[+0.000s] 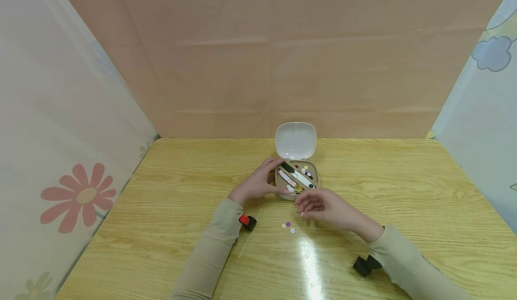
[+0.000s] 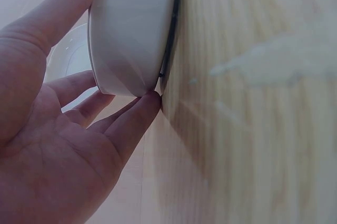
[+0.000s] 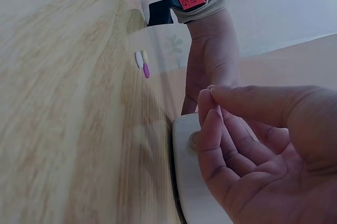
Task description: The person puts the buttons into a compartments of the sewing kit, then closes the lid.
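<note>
A white sewing box (image 1: 287, 197) stands on the table with its lid (image 1: 296, 140) raised. My left hand (image 1: 260, 184) grips its left side, thumb at the front and fingers around the side and back. Inside lie a black-and-white tool (image 1: 300, 178), a pink patterned strip (image 1: 287, 178), a round gold piece (image 1: 298, 188) and several small buttons (image 1: 308, 174). In front of the box, my right hand (image 1: 323, 208) pinches a small pale button (image 3: 211, 87) between thumb and forefinger, mostly hidden by the fingertips.
A cream button (image 1: 284, 226), a purple button (image 1: 288, 224) and a white button (image 1: 292, 231) lie on the wooden table (image 1: 181, 210) in front of the box. A brown backdrop (image 1: 222, 66) rises behind the table, with patterned cloths at both sides.
</note>
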A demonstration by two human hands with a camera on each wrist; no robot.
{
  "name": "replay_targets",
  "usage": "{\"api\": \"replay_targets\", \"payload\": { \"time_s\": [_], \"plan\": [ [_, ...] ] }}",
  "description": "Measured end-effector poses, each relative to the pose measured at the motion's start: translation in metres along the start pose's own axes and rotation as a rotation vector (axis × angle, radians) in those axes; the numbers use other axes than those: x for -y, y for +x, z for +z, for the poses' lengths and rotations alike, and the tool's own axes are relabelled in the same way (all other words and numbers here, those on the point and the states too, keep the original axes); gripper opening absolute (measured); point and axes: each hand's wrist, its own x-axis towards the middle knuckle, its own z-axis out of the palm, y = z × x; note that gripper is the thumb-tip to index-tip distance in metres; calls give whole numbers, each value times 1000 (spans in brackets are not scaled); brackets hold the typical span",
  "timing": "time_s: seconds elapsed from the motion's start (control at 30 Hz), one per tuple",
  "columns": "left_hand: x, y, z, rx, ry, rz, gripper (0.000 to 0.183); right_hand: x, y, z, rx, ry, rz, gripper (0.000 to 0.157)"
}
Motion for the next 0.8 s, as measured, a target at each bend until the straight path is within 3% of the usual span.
{"api": "replay_targets", "payload": {
  "time_s": [0.37,0.53,0.8],
  "plan": [
    [-4,-1,0,16,-55,5,92,4,-2,-6,-13,25,-9,27],
    [-22,-7,-4,39,-93,5,89,6,-2,-8,-29,43,2,29],
    [-1,1,1,11,-63,13,92,8,-2,-10,-43,70,16,30]
  ]
}}
